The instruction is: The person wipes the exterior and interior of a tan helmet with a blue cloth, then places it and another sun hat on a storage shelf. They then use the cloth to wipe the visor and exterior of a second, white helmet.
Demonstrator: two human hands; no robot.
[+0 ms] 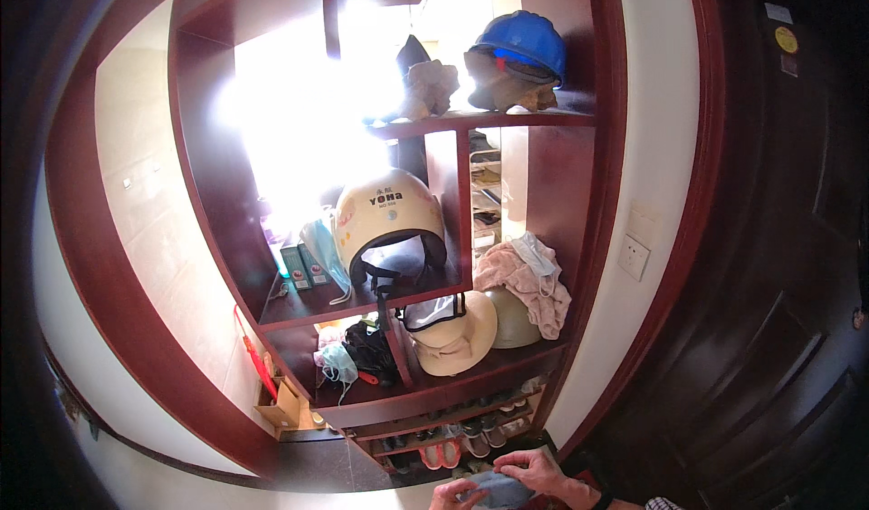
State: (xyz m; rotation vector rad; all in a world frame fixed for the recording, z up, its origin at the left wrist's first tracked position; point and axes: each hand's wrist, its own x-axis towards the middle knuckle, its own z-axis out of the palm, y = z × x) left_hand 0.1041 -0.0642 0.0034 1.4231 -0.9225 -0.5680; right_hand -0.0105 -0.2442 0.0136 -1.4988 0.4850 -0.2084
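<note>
At the lower edge my left hand (453,495) and my right hand (536,472) hold a small grey-blue piece, soft-looking like cloth (501,490), stretched between them. The left fingers pinch its left side. My right thumb and fingers close on its upper right edge, and a dark band circles that wrist. What kind of thing it is, I cannot make out. Just beyond the hands are a pair of coral-red shoes (441,455) on the low shoe rack (453,414).
A dark red shelf unit (489,362) holds a cream helmet (387,211), a blue hard hat (525,43), a beige hat (462,343), a pink towel (525,279) and face masks (337,365). A dark door (778,266) stands right. A cardboard box (282,408) sits low left.
</note>
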